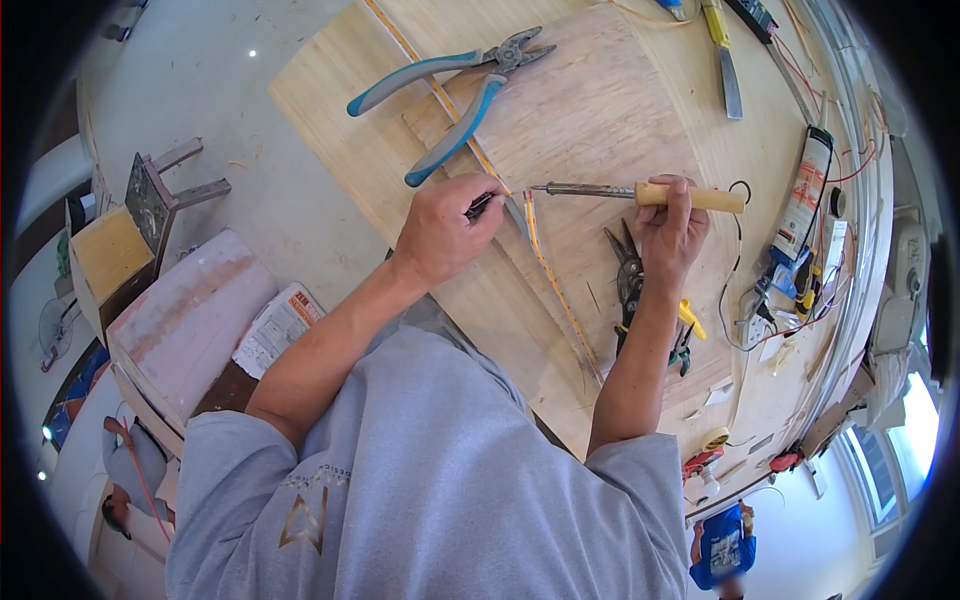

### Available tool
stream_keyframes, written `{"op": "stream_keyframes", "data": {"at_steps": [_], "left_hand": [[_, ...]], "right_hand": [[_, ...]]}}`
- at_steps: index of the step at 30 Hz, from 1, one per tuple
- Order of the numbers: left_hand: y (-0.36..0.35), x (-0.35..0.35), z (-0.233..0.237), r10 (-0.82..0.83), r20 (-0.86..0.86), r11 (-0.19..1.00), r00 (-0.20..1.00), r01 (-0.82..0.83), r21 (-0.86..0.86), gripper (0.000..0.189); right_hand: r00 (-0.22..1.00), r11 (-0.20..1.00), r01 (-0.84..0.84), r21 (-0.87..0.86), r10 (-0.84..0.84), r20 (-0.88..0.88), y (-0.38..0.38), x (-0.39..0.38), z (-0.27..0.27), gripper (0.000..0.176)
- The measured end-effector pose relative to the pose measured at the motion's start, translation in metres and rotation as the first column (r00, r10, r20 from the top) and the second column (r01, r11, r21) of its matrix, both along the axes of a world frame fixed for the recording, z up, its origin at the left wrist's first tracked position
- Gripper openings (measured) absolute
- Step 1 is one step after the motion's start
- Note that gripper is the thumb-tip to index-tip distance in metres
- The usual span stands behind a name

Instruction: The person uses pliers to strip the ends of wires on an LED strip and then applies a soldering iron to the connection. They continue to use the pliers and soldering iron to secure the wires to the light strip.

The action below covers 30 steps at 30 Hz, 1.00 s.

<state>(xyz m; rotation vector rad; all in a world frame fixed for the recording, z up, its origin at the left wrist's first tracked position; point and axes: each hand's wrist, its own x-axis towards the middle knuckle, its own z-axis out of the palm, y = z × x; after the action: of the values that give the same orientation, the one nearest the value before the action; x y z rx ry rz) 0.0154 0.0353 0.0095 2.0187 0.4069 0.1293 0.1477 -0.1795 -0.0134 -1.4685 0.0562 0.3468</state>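
Observation:
My right hand (672, 228) grips a soldering iron (690, 196) by its wooden handle, the metal tip pointing left. The tip is right by the ends of two LED strips on the board, close to my left fingertips. My left hand (450, 228) is closed in a pinch at the end of the upper LED strip (428, 82); a small dark thing shows between its fingers, and I cannot tell what it is. The lower LED strip (545, 262) runs from the tip towards my body. Combination pliers (470, 100) with blue-grey handles lie open beyond my left hand.
Tin snips (630, 275) lie beside my right wrist. A sealant tube (805, 195), a power strip (755, 328) and a scraper (722, 60) are on the right of the wooden table. Boxes (190, 320) stand at left. Other people (725, 545) are in the background.

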Motion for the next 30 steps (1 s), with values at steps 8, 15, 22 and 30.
{"op": "stream_keyframes", "data": {"at_steps": [8,15,22,30], "left_hand": [[0.0014,0.0000,0.0027,-0.018,-0.005,1.000,1.000,0.018,0.007,0.009],[0.0012,-0.0021,0.0015,0.009,0.011,1.000,1.000,-0.009,-0.007,0.009],[0.0032,-0.0028,-0.0002,-0.001,0.018,1.000,1.000,0.001,0.013,0.011],[0.0051,-0.0039,-0.0031,-0.046,0.066,0.998,0.997,0.043,0.054,0.014]], "right_hand": [[1.000,1.000,0.009,0.019,-0.009,-0.016,-0.0004,-0.0005,-0.0004,0.029],[1.000,0.999,0.019,0.029,-0.018,-0.009,0.0007,-0.0001,-0.0005,0.030],[1.000,0.999,0.013,0.047,-0.012,-0.027,0.0001,-0.0007,0.0007,0.030],[1.000,1.000,-0.004,0.024,0.004,-0.008,-0.0005,-0.0011,0.0001,0.032]]}}
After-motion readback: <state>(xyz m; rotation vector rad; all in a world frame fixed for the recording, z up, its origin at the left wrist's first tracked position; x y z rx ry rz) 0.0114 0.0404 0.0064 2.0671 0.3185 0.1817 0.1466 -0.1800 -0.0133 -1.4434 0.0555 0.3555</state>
